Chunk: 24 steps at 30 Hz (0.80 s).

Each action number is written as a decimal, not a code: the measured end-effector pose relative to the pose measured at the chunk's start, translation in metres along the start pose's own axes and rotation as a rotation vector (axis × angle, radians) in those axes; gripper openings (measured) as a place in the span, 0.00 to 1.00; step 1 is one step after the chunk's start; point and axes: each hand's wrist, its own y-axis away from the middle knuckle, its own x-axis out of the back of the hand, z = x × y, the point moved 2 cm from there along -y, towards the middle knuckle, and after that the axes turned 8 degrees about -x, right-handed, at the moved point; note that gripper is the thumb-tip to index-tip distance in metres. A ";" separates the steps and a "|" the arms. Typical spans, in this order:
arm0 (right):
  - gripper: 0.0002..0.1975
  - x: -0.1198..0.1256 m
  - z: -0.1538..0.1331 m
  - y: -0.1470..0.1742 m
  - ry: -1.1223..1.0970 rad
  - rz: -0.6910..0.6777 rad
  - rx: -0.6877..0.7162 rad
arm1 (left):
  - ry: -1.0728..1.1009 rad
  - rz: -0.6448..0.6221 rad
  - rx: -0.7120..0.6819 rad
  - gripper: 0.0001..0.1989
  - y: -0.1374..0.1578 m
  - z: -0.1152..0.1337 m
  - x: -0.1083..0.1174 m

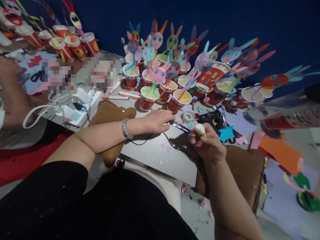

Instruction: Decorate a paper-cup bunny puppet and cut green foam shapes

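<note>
Below the left fingers point(170, 116), tabletop point(147, 152) opens out to its near edge; they curl palm-down, grip unclear; right fingers point(209, 132) clutch a white-capped tube point(200, 130).

Bare room is left on the near strip of the table point(150, 151), between the left cushion point(112, 116) and the right cushion point(240, 170).
This strip is crossed by a black cord point(171, 142); the gap between left hand point(158, 121) and right hand point(208, 141) is partly filled by a slim tool point(182, 127), and the far side is blocked by crowded cups point(167, 95).
</note>
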 end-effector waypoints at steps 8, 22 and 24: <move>0.20 -0.003 0.005 -0.003 0.174 0.028 0.064 | 0.402 0.359 -0.215 0.05 -0.001 0.012 -0.002; 0.17 -0.001 0.015 0.002 0.386 0.064 0.132 | 0.429 0.391 -0.315 0.06 0.001 0.013 0.002; 0.18 -0.001 0.015 0.002 0.401 0.067 0.126 | 0.427 0.358 -0.304 0.06 0.000 0.013 0.002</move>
